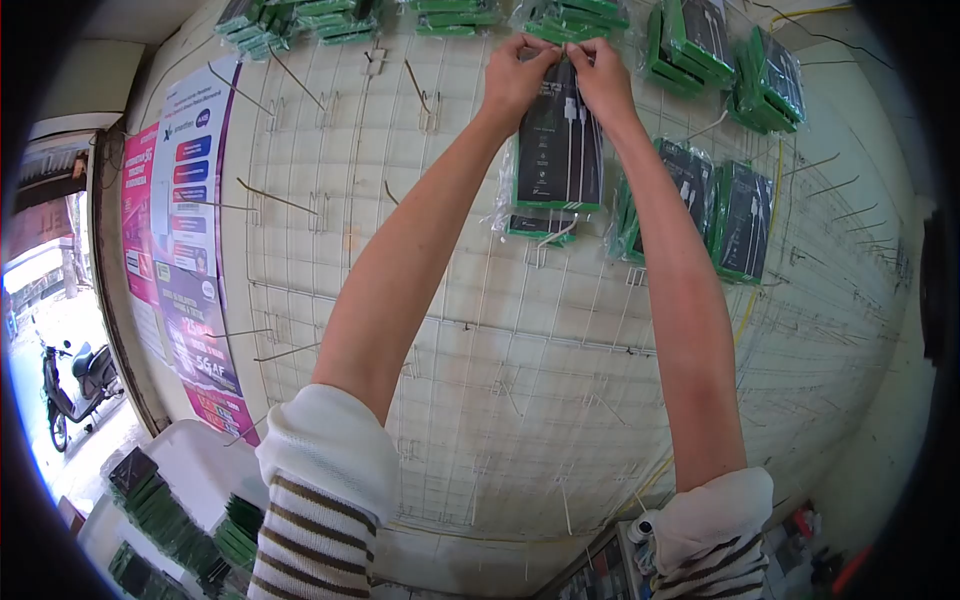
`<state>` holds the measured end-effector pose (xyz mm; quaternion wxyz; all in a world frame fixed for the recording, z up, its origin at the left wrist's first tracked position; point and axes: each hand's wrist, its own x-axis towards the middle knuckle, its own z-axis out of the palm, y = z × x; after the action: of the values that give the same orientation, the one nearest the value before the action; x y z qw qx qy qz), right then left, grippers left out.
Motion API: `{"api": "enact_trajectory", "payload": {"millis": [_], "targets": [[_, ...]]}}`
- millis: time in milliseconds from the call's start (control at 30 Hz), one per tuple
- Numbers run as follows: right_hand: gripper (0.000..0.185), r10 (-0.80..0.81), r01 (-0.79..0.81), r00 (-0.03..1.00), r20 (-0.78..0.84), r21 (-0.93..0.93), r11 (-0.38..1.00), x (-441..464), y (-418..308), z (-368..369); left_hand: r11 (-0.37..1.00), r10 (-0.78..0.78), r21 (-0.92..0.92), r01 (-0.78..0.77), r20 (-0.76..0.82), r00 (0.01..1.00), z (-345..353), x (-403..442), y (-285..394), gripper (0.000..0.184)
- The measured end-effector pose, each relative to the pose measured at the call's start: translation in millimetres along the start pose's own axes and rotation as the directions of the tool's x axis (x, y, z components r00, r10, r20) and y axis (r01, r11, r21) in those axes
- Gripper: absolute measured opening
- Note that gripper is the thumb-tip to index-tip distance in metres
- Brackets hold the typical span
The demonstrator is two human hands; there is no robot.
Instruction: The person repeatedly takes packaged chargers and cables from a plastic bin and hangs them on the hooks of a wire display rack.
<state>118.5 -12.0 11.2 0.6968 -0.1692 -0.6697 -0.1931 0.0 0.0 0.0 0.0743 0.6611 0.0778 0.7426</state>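
Both my arms reach up to a wire grid on the wall. My left hand (520,77) pinches the top edge of a black and green cable package (561,140) from the left. From the right, my right hand (600,80) pinches the same top edge, its fingertips close to the left ones. The package hangs upright in clear plastic and pictures white cables. Part of another package (540,226) shows below and behind it. The hook at the top is hidden by my fingers.
More packages (745,220) hang to the right and along the top (345,20). Bare hooks (280,200) stick out from the wire grid (470,400). Stacked packages (170,510) lie on a white surface at lower left. Posters (190,200), a doorway and a parked scooter (75,385) are left.
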Motion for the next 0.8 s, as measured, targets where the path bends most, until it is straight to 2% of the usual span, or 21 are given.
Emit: {"api": "enact_trajectory", "payload": {"millis": [67, 100, 167, 233, 267, 367, 433, 467, 533, 667, 733, 767, 800], "targets": [[0.025, -0.026, 0.026, 0.998, -0.053, 0.004, 1.000, -5, 3, 0, 0.989, 0.084, 0.125, -0.075, -0.072, 0.994, 4, -8, 3, 0.022], [0.025, -0.078, 0.078, 0.996, -0.038, 0.009, 0.997, 3, 3, 8, 0.987, 0.120, 0.117, -0.107, -0.111, 0.987, -2, -4, 5, 0.022], [0.023, -0.117, 0.115, 0.993, -0.022, -0.092, 0.989, -11, 29, 19, 0.905, 0.073, 0.424, -0.022, -0.104, 0.992, -3, -15, -11, 0.019], [0.021, -0.070, 0.065, 0.996, -0.047, -0.090, 0.994, -36, 56, 29, 0.888, 0.122, 0.454, -0.067, -0.093, 0.988, 0, -36, -35, 0.018], [0.021, -0.094, 0.089, 0.994, -0.063, -0.087, 0.992, -33, 56, 30, 0.886, 0.152, 0.454, -0.094, -0.092, 0.984, 1, -31, -40, 0.018], [0.018, -0.055, 0.053, 0.997, -0.050, -0.036, 0.998, -38, 65, 36, 0.921, 0.195, 0.367, -0.128, -0.152, 0.969, 9, -29, -63, 0.018], [0.014, -0.098, 0.086, 0.993, -0.072, -0.155, 0.984, -45, 69, 39, 0.861, 0.318, 0.458, -0.221, -0.146, 0.937, 10, -34, -70, 0.016], [0.014, -0.097, 0.086, 0.993, -0.062, -0.154, 0.984, -48, 69, 40, 0.863, 0.312, 0.459, -0.211, -0.154, 0.938, 10, -37, -72, 0.016], [0.013, -0.152, 0.140, 0.987, -0.060, -0.178, 0.974, -46, 70, 40, 0.828, 0.391, 0.482, -0.288, -0.128, 0.911, 12, -37, -70, 0.011], [0.013, -0.148, 0.125, 0.987, -0.066, -0.274, 0.954, -51, 71, 41, 0.801, 0.369, 0.537, -0.266, -0.092, 0.925, 12, -44, -67, 0.013], [0.014, -0.252, 0.221, 0.962, -0.102, -0.244, 0.944, -49, 67, 36, 0.727, 0.466, 0.599, -0.336, -0.070, 0.882, 10, -51, -57, 0.023], [0.014, -0.244, 0.216, 0.964, -0.105, -0.229, 0.949, -48, 65, 29, 0.719, 0.464, 0.611, -0.332, -0.065, 0.883, 9, -55, -51, 0.023], [0.015, -0.315, 0.278, 0.931, -0.181, -0.205, 0.939, -46, 53, 18, 0.730, 0.489, 0.582, -0.358, -0.078, 0.869, 7, -62, -40, 0.026]]}}
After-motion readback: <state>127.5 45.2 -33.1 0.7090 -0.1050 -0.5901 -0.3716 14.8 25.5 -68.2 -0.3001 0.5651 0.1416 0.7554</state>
